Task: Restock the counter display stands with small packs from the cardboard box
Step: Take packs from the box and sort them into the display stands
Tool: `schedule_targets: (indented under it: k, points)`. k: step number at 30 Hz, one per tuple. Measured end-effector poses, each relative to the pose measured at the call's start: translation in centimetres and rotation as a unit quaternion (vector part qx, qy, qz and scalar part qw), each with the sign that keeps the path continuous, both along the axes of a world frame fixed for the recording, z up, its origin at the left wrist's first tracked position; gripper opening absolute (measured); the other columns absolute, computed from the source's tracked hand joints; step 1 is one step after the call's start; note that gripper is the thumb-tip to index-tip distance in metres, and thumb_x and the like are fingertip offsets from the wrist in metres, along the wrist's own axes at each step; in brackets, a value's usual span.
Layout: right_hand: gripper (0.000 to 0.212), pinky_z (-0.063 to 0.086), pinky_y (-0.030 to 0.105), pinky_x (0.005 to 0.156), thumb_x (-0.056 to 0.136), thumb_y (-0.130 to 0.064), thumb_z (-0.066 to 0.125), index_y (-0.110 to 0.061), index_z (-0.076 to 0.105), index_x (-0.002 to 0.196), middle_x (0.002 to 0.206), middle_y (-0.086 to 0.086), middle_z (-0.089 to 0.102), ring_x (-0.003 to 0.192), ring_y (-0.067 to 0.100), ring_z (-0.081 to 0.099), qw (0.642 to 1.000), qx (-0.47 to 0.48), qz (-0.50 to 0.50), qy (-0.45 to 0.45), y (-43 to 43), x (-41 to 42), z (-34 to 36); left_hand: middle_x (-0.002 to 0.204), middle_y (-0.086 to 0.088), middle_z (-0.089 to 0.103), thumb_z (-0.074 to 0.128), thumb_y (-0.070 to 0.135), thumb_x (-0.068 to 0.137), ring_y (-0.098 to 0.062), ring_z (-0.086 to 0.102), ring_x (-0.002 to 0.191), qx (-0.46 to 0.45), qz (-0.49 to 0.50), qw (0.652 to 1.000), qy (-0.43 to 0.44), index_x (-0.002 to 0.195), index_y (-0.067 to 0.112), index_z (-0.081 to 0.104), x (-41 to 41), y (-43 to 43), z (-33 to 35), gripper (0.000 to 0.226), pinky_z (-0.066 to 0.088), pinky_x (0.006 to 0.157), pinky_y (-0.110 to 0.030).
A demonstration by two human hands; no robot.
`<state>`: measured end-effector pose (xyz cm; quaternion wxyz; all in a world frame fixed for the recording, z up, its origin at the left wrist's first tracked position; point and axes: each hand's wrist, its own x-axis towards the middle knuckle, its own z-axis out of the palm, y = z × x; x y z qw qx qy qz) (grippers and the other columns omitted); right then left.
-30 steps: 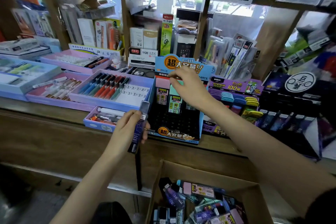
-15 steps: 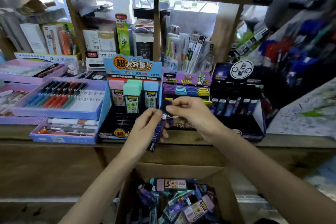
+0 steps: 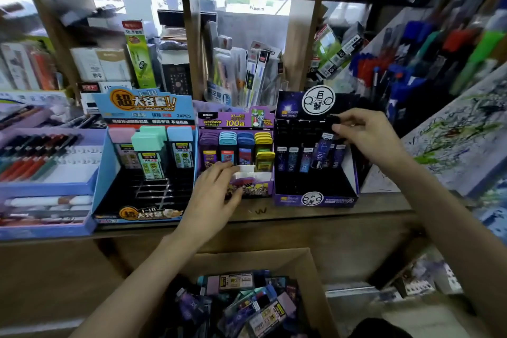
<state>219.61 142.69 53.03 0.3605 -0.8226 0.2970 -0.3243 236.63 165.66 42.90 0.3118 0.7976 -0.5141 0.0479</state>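
**1. Slim pack** (image 3: 321,152): narrow hard-plastic case, glossy, with a dark starry print and a white label band. Its long axis is near upright, the top tipped slightly right. It stands in the back row of the black stand (image 3: 315,198), among like packs.

**2. My right hand** (image 3: 365,136): at the black stand's upper right, thumb and fingertips pinching the pack's upper end. It is by far the nearer hand. I judge the next move to be a straight push down along the pack's length, into its slot.

**3. My left hand** (image 3: 216,192): left of the black stand, fingers loosely spread. It rests on the front lip of the purple stand (image 3: 258,191) and holds nothing.

**4. Cardboard box** (image 3: 306,254): below and in front of the black stand, under the bench (image 3: 329,215) edge. Matt brown card, open top. Inside is a jumble of loose packs (image 3: 238,299), shiny and flat-sided, in lilac, teal and dark colours.

**5. Blue stand** (image 3: 142,214): further left of the black stand, beyond the purple one. Printed card with a black slotted tray, many slots vacant.
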Motion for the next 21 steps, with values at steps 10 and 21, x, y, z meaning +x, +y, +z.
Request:
schedule_targets:
  k: [10, 21]
  points:
    - [0.013, 0.048, 0.02, 0.07, 0.086, -0.011, 0.065, -0.017, 0.064, 0.098, 0.08, -0.012, 0.06, 0.071, 0.004, 0.058, 1.0, -0.027, 0.015, 0.006, -2.6, 0.0, -3.3, 0.134, -0.003, 0.048, 0.055, 0.023, 0.093, -0.022, 0.043, 0.124, 0.049, 0.018, 0.998, -0.025, 0.131, 0.014, 0.049, 0.0, -0.6, -1.4, 0.04, 0.033, 0.104, -0.035]
    - [0.019, 0.055, 0.03, 0.077, 0.086, -0.014, 0.067, -0.002, 0.067, 0.101, 0.083, 0.006, 0.066, 0.071, 0.013, 0.064, 0.998, -0.024, -0.038, 0.044, -2.3, 1.6, -4.7, 0.132, -0.005, 0.049, 0.054, 0.022, 0.093, -0.024, 0.043, 0.122, 0.061, 0.028, 0.997, -0.034, 0.13, 0.013, 0.049, -0.5, -0.7, -0.2, 0.039, 0.034, 0.102, -0.036]
